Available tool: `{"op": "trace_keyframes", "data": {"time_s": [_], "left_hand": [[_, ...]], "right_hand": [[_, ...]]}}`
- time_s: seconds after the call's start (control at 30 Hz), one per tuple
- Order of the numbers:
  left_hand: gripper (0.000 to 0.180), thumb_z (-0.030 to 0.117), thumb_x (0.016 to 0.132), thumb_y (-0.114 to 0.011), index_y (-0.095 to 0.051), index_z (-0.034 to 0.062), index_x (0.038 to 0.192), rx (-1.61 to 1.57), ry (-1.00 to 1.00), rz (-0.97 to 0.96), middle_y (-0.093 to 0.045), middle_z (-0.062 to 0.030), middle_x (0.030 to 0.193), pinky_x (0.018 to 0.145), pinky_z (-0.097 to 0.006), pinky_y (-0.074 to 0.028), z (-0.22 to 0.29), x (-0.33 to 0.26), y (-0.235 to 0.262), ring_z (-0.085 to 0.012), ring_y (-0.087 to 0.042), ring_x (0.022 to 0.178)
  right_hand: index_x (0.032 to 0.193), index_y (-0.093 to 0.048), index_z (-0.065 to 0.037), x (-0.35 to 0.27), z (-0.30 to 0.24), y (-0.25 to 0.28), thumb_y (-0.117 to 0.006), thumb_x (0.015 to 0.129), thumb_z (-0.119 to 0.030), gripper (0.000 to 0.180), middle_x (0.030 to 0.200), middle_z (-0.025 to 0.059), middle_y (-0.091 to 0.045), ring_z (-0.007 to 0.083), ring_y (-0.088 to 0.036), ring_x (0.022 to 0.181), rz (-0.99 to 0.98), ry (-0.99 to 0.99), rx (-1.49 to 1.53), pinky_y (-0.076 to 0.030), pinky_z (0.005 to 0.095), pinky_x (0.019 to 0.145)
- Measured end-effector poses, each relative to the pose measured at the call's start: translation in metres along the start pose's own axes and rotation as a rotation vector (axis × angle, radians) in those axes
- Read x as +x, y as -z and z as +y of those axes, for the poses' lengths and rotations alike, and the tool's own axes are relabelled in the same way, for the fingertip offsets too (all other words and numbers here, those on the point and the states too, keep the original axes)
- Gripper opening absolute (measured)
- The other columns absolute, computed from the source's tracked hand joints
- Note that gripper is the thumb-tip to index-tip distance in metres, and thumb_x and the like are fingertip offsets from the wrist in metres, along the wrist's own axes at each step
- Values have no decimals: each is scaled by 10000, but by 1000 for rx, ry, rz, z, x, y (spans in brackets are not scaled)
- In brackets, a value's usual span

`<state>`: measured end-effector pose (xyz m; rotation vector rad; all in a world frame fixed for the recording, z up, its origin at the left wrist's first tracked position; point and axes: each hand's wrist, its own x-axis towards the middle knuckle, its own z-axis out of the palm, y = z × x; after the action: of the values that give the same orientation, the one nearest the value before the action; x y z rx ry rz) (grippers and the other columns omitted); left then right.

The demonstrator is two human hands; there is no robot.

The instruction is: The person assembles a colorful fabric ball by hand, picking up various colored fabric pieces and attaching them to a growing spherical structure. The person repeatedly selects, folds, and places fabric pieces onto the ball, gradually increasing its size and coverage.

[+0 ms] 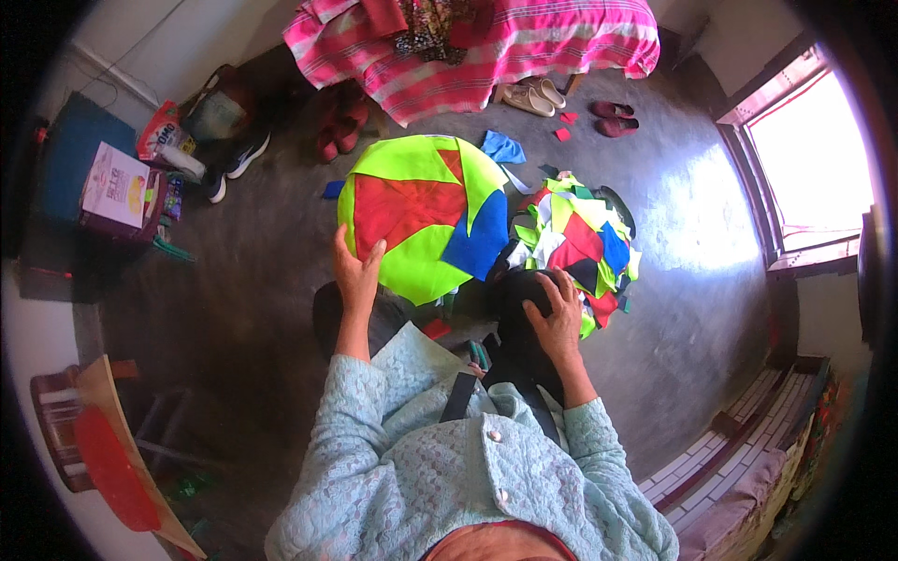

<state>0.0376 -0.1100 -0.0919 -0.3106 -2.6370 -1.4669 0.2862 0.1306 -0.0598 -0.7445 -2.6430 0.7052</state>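
A round patchwork cloth piece (pixel 412 210) in bright yellow-green, red and blue lies in front of me, with some patch corners sticking out past its rim. My left hand (pixel 358 276) is at its near left edge, the thumb over the top and a finger along the rim; the other fingers are hidden. My right hand (pixel 558 323) rests with spread fingers on my dark-clad right knee (pixel 519 297), holding nothing. Just beyond that hand is a heap of cloth scraps (pixel 575 238) in yellow-green, red, blue, white and black.
Blue scraps (pixel 503 147) and small red scraps (pixel 562 135) lie on the grey floor (pixel 692 309). Ahead stands a bed with a pink checked cover (pixel 561 37); light shoes (pixel 533 96) and dark red shoes (pixel 615 119) are near it. Boxes (pixel 115 184) stand left, a bright doorway (pixel 804 150) right.
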Motion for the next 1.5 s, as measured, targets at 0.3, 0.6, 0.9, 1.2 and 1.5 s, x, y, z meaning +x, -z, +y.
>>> {"op": "trace_keyframes", "data": {"time_s": [0.3,0.6,0.9,1.2,1.5], "left_hand": [[657,203,770,-771,-442,-4,1299,-252,313,-10,-537,-177,1254,989,-386,-409,-16,15,-6,-284,-527,1157],[508,80,772,-767,-523,27,1214,-768,608,-208,-599,-90,1169,878,-346,-487,-45,28,-8,-215,-598,1014],[528,114,819,-741,-481,48,1274,-754,614,-328,-573,-80,1222,890,-375,-488,-43,23,0,-220,-577,1067],[553,134,823,-744,-451,51,1285,-759,591,-238,-549,-87,1223,854,-397,-516,-38,-18,4,-231,-576,1052],[731,288,816,-739,-363,-46,1346,-332,332,-33,-479,-201,1279,983,-423,-406,-52,-36,7,-325,-502,1154]], "right_hand": [[1272,-557,-161,0,-10,-4,-701,765,-308,546,1384,154,-449,356,-387,1303,-37,-14,-95,-331,484,1035],[1283,-525,-170,0,-21,-13,-667,786,-342,545,1385,162,-417,357,-371,1289,-29,38,-245,-352,498,997],[1292,-516,-168,1,-19,-10,-654,801,-354,542,1369,166,-431,363,-387,1273,-12,36,-238,-365,493,982],[1288,-515,-163,2,-19,-12,-659,793,-337,544,1370,172,-434,364,-387,1279,-11,50,-230,-363,493,991],[1272,-548,-176,8,-25,-18,-669,781,-352,535,1396,152,-429,349,-379,1301,-61,35,-202,-347,518,1011]]}}
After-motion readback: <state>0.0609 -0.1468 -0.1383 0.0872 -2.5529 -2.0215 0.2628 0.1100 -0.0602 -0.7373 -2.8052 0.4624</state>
